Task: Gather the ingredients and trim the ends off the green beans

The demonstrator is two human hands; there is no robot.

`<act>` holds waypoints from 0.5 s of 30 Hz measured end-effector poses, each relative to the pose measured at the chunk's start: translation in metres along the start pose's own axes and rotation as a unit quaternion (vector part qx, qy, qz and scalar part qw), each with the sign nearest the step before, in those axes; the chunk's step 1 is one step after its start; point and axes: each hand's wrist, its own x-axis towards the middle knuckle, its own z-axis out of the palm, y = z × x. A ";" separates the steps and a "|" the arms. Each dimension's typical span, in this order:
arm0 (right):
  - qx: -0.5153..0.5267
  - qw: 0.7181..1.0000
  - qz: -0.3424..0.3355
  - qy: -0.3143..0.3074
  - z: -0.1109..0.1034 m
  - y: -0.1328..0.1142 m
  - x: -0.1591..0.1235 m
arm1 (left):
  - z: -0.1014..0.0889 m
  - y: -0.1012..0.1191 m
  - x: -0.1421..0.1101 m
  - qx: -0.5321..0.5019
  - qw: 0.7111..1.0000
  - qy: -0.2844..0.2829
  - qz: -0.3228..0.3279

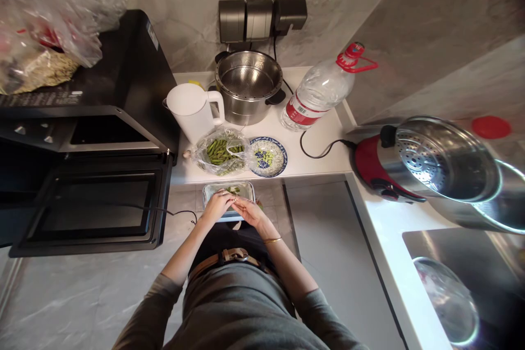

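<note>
My left hand (219,205) and my right hand (250,211) meet at the fingertips above a small bin (207,194) in front of the counter edge. Both are closed in a pinch; what lies between the fingers is too small to make out. Some green bits (233,190) show in the bin just past my fingers. On the counter ahead, an open clear plastic bag (200,156) holds many green bean pods (221,151). Beside it, a blue-and-white patterned plate (281,156) carries several pale green shelled beans (264,159).
Behind stand a white pitcher (188,109), a steel pot (246,106) and a large water bottle (320,93). An oven door (94,202) hangs open at left. At right are a red-based electric steamer (371,161) and a sink (426,243) with a bowl (449,298).
</note>
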 end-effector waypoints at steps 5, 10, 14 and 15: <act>-0.012 0.999 0.001 -0.039 -0.002 -0.005 -0.001 | 0.001 -0.003 -0.003 0.035 0.999 -0.012 0.032; -0.007 0.998 -0.003 -0.063 -0.005 -0.010 0.001 | 0.001 -0.006 -0.005 0.001 0.999 0.044 -0.003; 0.003 0.999 -0.033 -0.039 -0.013 -0.021 -0.002 | 0.004 -0.013 -0.007 -0.011 0.996 0.071 -0.049; 0.004 0.998 -0.048 -0.033 -0.015 -0.027 -0.003 | 0.006 -0.015 -0.007 -0.008 0.996 0.068 -0.062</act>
